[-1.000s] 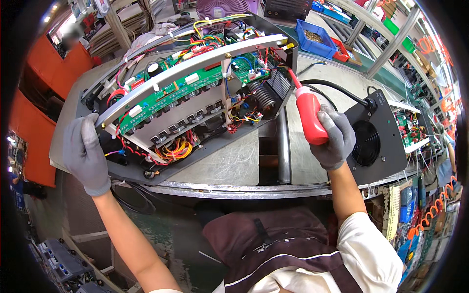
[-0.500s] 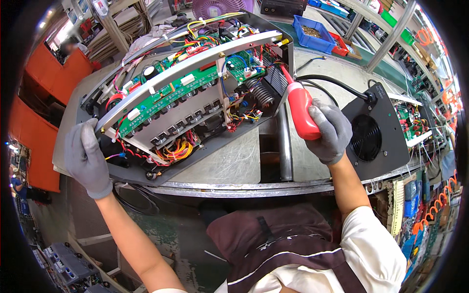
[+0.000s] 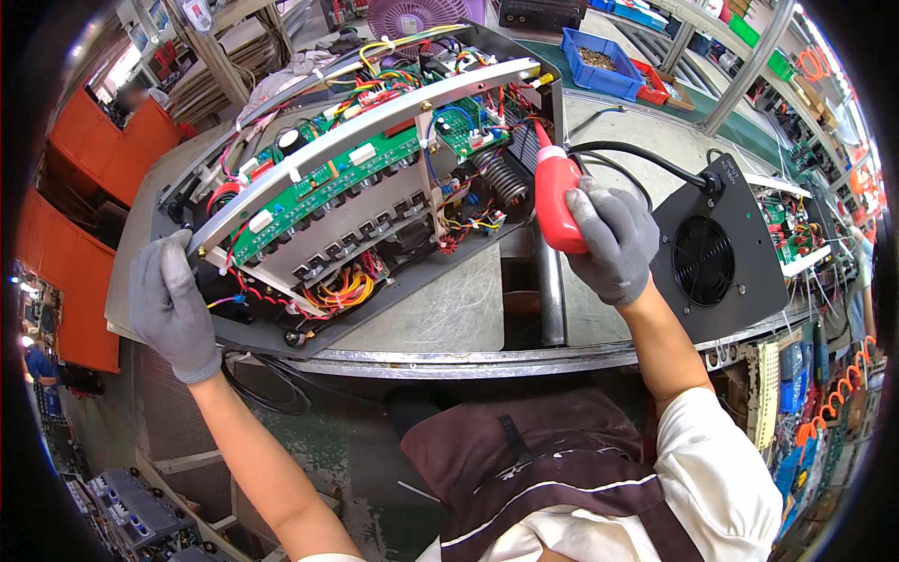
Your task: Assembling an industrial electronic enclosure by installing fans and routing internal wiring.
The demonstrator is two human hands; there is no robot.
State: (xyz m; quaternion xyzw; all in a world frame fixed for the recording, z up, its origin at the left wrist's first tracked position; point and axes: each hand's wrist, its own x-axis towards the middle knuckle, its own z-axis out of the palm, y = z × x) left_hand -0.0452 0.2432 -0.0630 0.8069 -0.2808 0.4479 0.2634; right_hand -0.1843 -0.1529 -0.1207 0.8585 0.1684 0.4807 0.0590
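Observation:
In my right hand (image 3: 613,234), gloved in grey, is a red squeeze bottle (image 3: 559,201) with a pointed red nozzle. The fingers wrap round its body. The nozzle points up and away, over the right end of an open electrical unit (image 3: 356,211) with green circuit boards, coloured wires and a coil; whether the tip touches a part I cannot make out. My left hand (image 3: 173,304), also gloved, is at the unit's near left corner, its fingers closed on the end of the silver metal bar (image 3: 281,173) that runs along the boards.
The unit rests tilted on a metal-topped workbench (image 3: 440,314). A dark panel with a round fan (image 3: 704,260) stands at right, a thick black cable (image 3: 646,150) leading from it. Behind are a blue bin (image 3: 601,66) of small parts, a red bin (image 3: 649,84) and a purple fan (image 3: 412,17).
My right hand and the red bottle have shifted left, and the bottle stands more upright. My left hand stays at the unit's corner.

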